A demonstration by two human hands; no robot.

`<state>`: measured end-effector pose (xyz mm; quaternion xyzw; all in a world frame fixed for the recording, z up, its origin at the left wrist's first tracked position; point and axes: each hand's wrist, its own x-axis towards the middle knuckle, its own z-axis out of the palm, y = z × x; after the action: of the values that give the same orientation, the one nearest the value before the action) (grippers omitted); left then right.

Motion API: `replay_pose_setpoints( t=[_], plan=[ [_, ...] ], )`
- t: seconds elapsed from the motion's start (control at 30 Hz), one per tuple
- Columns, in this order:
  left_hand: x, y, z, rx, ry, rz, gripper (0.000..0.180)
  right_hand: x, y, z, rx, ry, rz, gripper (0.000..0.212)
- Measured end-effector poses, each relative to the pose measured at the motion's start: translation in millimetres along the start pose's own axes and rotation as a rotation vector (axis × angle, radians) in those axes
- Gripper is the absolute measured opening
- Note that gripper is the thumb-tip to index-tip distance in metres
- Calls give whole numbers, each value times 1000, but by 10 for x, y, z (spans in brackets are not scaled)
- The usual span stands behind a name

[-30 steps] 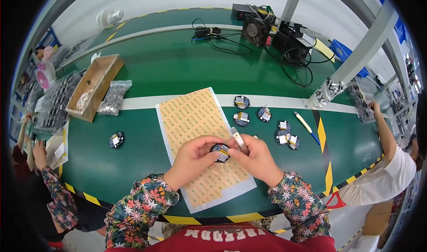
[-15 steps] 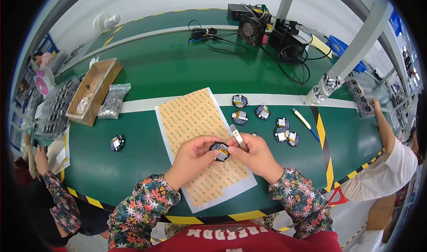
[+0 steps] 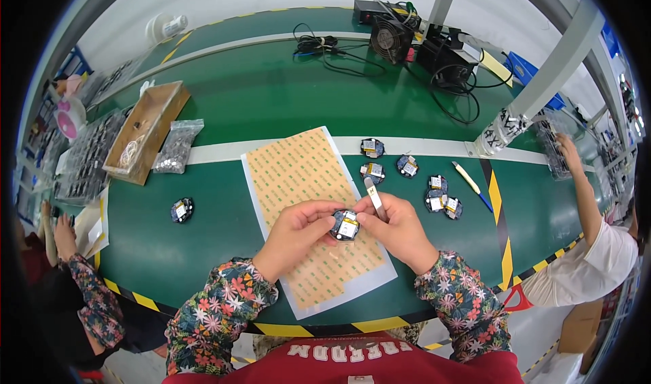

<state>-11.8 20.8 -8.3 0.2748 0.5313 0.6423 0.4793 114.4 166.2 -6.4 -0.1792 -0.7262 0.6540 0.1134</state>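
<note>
Between my hands is a small round black electronic module (image 3: 346, 226) with a pale label and a yellow strip. My left hand (image 3: 293, 238) pinches its left edge between thumb and fingers. The thumb and fingertip of my right hand (image 3: 400, 235) meet its right edge, while metal tweezers (image 3: 374, 197) are tucked in that same hand, pointing up and away. Beneath both hands lies a tan adhesive sheet (image 3: 291, 167) with green print on a white backing. Similar modules (image 3: 407, 166) sit to the right of the sheet, and a lone module (image 3: 182, 209) is at the left.
A white and blue craft knife (image 3: 472, 186) lies right of the modules. On the left are a wooden box (image 3: 150, 134) and a plastic bag of small parts (image 3: 178, 146). A black fan (image 3: 391, 39) and cables stand at the back. Other people work at both sides.
The module has turned in my fingers, so its pale label faces up more fully. My hands remain close together, and the whole view has shifted slightly.
</note>
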Motion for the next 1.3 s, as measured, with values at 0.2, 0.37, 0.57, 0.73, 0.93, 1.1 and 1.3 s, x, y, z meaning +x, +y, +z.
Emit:
replay_pose_setpoints(
  t=[0.2,0.37,0.57,0.73,0.93,1.1,1.3],
  plan=[
    [19,-23,-11,-49,39,43,24,-12,31,9,-99,163,-97,12],
    [11,-37,6,-69,56,40,21,-22,-31,50,-265,142,-247,14],
    [22,-85,52,6,58,103,23,-38,28,105,-149,219,-194,17],
    [-33,-77,85,53,92,141,24,-27,41,176,-146,235,-211,21],
    [-30,-174,114,54,86,194,24,-43,73,209,-157,263,-205,23],
    [-38,-142,126,40,35,229,19,-36,76,225,-94,248,-165,22],
    [-34,-157,113,49,35,233,19,-36,75,223,-87,252,-167,22]
  ],
)
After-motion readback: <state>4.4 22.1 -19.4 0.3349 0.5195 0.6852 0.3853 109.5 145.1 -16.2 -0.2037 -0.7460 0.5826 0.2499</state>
